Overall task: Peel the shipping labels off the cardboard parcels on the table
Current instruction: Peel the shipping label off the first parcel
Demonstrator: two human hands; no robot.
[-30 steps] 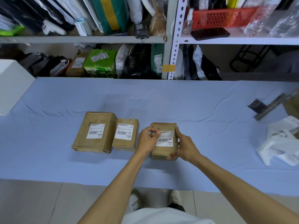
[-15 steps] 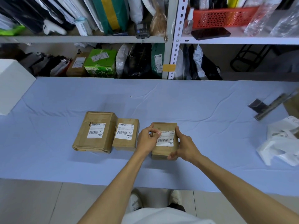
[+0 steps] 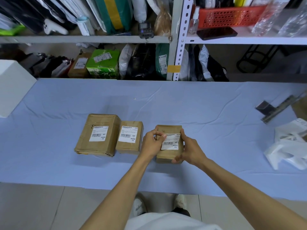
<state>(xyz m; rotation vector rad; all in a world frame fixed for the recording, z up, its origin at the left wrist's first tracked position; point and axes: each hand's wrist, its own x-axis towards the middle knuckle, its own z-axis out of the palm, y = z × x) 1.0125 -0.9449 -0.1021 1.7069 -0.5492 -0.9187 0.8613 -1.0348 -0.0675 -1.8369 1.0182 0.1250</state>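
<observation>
Left hand (image 3: 152, 143) apparently pinches label (image 3: 171, 142) on parcel (image 3: 167, 157).

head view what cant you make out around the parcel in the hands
- label top left corner: head view, under the left hand fingertips that pinch there; whether it is lifted cannot be told.
- right parcel right side: head view, covered by the right hand that grips it.
- label small print: head view, too small to read.
- white bag: head view, cut off by the right edge.
</observation>
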